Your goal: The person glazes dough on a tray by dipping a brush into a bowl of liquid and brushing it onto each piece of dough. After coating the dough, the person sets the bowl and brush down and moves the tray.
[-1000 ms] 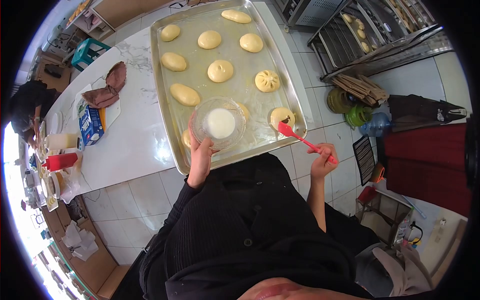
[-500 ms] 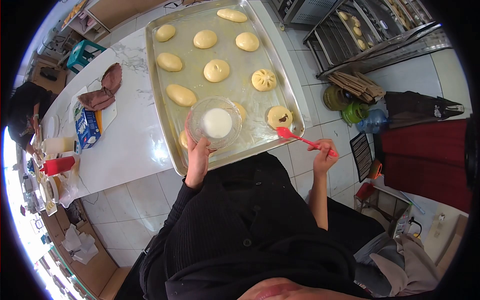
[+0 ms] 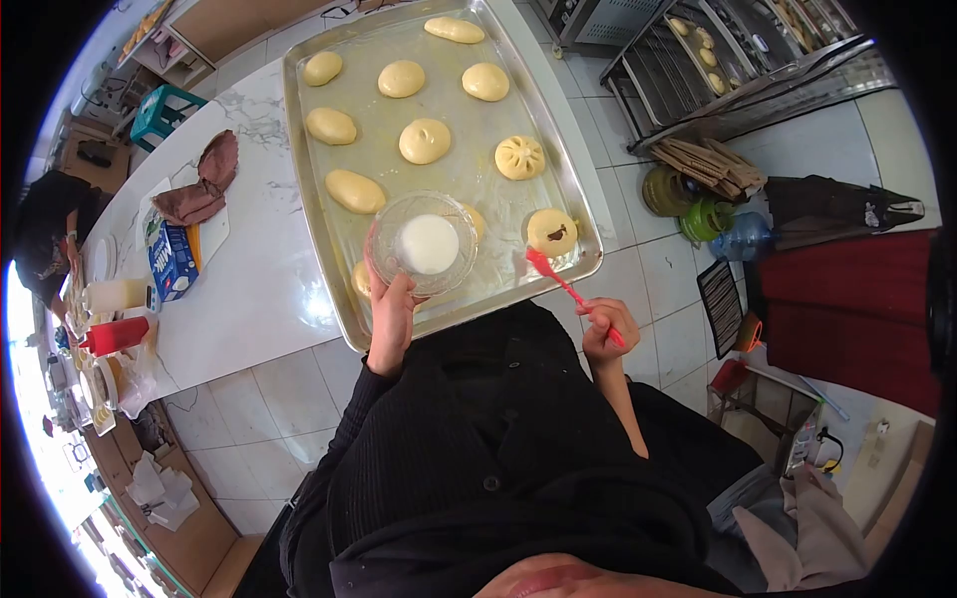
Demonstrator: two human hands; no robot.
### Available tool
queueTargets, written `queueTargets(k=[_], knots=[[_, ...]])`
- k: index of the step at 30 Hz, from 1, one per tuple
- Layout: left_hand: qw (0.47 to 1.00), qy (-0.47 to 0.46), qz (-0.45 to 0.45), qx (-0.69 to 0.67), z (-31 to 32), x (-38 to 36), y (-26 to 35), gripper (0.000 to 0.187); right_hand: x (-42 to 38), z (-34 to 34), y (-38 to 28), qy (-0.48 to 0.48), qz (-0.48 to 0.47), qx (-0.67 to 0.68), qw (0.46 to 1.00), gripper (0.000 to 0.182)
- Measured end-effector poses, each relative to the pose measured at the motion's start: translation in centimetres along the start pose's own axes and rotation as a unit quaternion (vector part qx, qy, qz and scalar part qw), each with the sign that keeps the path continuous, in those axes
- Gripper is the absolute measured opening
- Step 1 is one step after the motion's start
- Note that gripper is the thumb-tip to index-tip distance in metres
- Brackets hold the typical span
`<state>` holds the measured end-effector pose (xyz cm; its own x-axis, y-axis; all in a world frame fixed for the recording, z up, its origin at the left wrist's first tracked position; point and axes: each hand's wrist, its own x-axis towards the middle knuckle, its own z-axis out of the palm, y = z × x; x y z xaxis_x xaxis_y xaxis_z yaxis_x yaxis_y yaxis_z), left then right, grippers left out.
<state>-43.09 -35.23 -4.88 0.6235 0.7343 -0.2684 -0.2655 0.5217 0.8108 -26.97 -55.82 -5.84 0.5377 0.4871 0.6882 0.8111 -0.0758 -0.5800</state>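
My left hand (image 3: pixel 391 324) grips a clear bowl (image 3: pixel 457 274) of white, milky liquid (image 3: pixel 430 244) by its near side, over the baking tray (image 3: pixel 344 299). Between the fingers of my right hand (image 3: pixel 609 329) is the handle of a red pastry brush (image 3: pixel 560 277). Its head is right at the lower left edge of a bun with a dark filling spot (image 3: pixel 551 231). Several pale, glossy dough buns lie on the tray, among them a pleated one (image 3: pixel 519 157) and a round one (image 3: pixel 425 141). The bowl partly hides two buns.
Left on the marble table (image 3: pixel 261 269) are a blue milk carton (image 3: pixel 171 259), a brown cloth (image 3: pixel 204 189) and a red squeeze bottle (image 3: pixel 115 335). A person (image 3: pixel 50 234) stands at the far left. A tray rack (image 3: pixel 688 100) and gas cylinders (image 3: pixel 705 219) stand to the right.
My right hand and the brush have shifted left and slightly down, the brush head moving along the filled bun's lower edge. The bowl stays nearly in place in my left hand.
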Motion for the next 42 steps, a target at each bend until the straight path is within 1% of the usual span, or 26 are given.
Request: queueTargets(k=[1,4,7,10,13,16,17,20,23,26,29,32,35,38,41,42], knots=[[1.0,0.003,0.002,0.001,0.0,0.0,0.0,0.071,-0.1,0.1,-0.1,0.002,0.012,0.02,1.0,0.036],[1.0,0.006,-0.006,-0.012,0.0,0.0,0.2,0.073,0.1,-0.6,0.9,0.01,0.011,0.017,1.0,0.03],[1.0,0.006,-0.005,-0.013,-0.4,0.2,0.2,0.075,0.5,-2.0,2.4,0.049,0.065,-0.015,0.997,0.031],[1.0,0.016,-0.003,-0.01,-0.5,0.2,0.2,0.076,1.3,-2.8,3.1,0.08,0.054,-0.059,0.994,0.033],[1.0,0.016,0.005,0.009,-0.3,0.2,0.3,0.075,1.5,-2.1,2.3,0.053,0.026,-0.065,0.996,0.031],[1.0,0.006,0.004,0.002,0.2,0.1,0.7,0.075,1.2,-1.0,0.5,0.016,0.02,-0.028,0.999,0.035],[1.0,0.004,0.005,0.002,0.3,0.2,0.6,0.074,1.5,-0.8,-0.1,0.026,0.018,-0.017,0.999,0.037],[1.0,-0.005,0.002,0.004,0.5,0.0,0.5,0.074,2.4,-0.6,-1.3,0.122,0.124,0.123,0.977,0.033],[1.0,-0.011,-0.013,0.013,0.8,-0.1,0.0,0.074,5.4,0.7,-3.6,0.174,0.18,0.246,0.936,0.035],[0.999,-0.015,-0.031,0.041,0.7,-0.2,-0.2,0.076,6.8,2.8,-4.4,0.086,0.189,0.266,0.941,0.037],[0.998,-0.018,-0.038,0.043,1.0,-0.5,0.0,0.078,7.0,4.8,-4.2,0.006,0.179,0.246,0.953,0.038],[0.999,-0.011,-0.026,0.042,0.9,-0.6,-0.3,0.077,7.2,5.3,-3.6,-0.016,0.206,0.271,0.94,0.04],[0.999,-0.008,-0.004,0.033,0.0,-0.6,-0.9,0.075,7.9,4.4,-2.6,0.061,0.258,0.331,0.905,0.04],[1.0,0.006,0.012,0.008,0.4,-0.9,-0.3,0.073,9.5,2.5,-0.2,0.139,0.317,0.32,0.882,0.04],[1.0,0.012,0.018,-0.007,0.3,-1.1,0.4,0.071,10.0,1.6,3.1,0.157,0.337,0.271,0.888,0.04],[1.0,0.011,0.018,-0.01,0.1,-1.1,0.5,0.07,9.9,1.6,4.0,0.144,0.336,0.246,0.898,0.04]])
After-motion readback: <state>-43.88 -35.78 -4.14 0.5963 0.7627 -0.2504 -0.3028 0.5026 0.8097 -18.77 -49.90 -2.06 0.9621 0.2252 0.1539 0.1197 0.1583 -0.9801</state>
